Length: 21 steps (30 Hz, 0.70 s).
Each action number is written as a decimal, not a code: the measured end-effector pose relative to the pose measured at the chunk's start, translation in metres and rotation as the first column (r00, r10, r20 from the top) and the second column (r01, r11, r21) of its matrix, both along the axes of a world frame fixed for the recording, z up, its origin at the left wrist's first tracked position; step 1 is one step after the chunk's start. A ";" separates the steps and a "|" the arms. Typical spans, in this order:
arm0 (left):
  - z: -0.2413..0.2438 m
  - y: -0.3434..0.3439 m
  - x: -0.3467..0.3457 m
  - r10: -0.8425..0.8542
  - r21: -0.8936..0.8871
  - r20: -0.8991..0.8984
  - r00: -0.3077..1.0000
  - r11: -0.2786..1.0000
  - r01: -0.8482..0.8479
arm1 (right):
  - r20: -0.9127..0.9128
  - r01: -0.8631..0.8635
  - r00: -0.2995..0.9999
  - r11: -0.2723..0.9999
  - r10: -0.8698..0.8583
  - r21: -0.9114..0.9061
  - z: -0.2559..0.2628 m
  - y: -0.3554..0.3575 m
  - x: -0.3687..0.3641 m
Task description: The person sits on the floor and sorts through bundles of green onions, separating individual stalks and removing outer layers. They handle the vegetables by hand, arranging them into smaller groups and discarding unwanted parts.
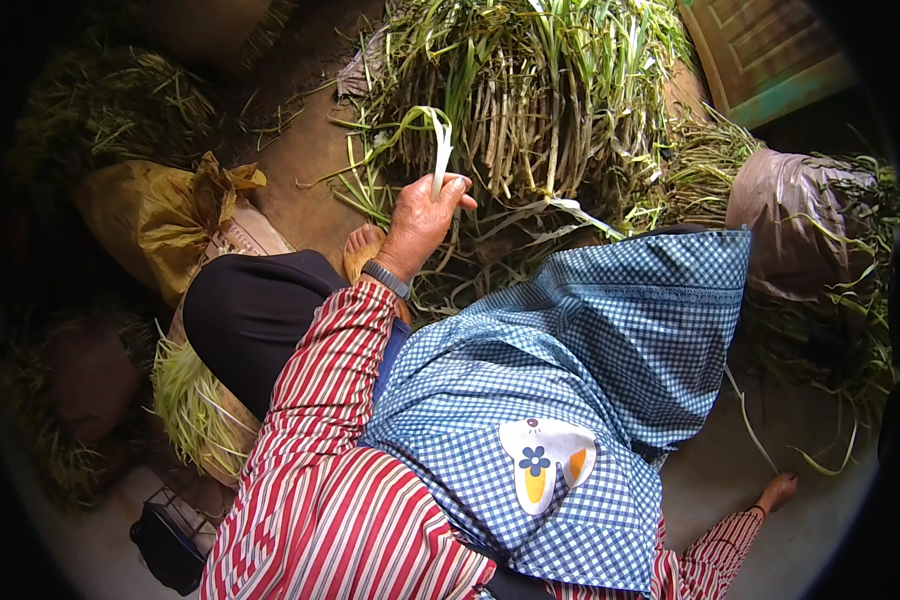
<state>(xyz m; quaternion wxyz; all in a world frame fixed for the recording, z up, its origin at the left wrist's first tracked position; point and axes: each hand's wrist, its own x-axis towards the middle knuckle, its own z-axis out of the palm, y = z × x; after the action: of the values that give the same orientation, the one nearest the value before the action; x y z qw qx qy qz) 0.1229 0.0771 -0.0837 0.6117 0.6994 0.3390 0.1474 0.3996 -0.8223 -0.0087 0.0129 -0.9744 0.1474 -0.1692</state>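
My left hand [425, 214], with a grey wristband, pinches a pale folded leaf strip [442, 154] between thumb and fingers. The strip's greener end bends over and trails left. Just beyond it stands a large bundle of long-leaved stalks [529, 112], brown at their lower ends and green above. A whitish tie strip [581, 214] lies at the foot of this bundle. Far out to the right, my right hand [778, 491] reaches low over the floor. A thin pale strand [750, 420] runs to its fingertips; its grip is too small to make out.
A yellow sack [154, 225] and a bunch of pale yellow-green shoots [191, 401] lie at my left. On the right, a plastic-wrapped bundle [795, 217] stands below a wooden panel [772, 52]. My bare foot [361, 246] rests among loose leaves.
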 end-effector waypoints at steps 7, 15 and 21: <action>-0.009 -0.002 0.018 -0.081 -0.020 -0.055 0.995 0.997 0.080 | 0.133 0.222 0.969 0.971 -0.209 -0.092 0.027 -0.056 -0.041; 0.005 -0.006 0.001 -0.033 -0.081 -0.068 0.997 0.996 0.028 | 0.110 -0.177 0.984 0.748 0.139 0.639 -0.059 0.224 -0.058; 0.018 -0.002 -0.005 0.002 -0.128 -0.006 1.000 0.992 -0.003 | -0.226 -0.121 0.768 0.481 0.600 0.868 -0.122 0.349 -0.115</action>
<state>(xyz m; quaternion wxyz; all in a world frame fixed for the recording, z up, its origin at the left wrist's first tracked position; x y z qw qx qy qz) 0.1179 0.0755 -0.0661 0.6541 0.6588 0.3503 0.1241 0.2851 -0.4732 -0.1311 0.4572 -0.8697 -0.0120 0.1858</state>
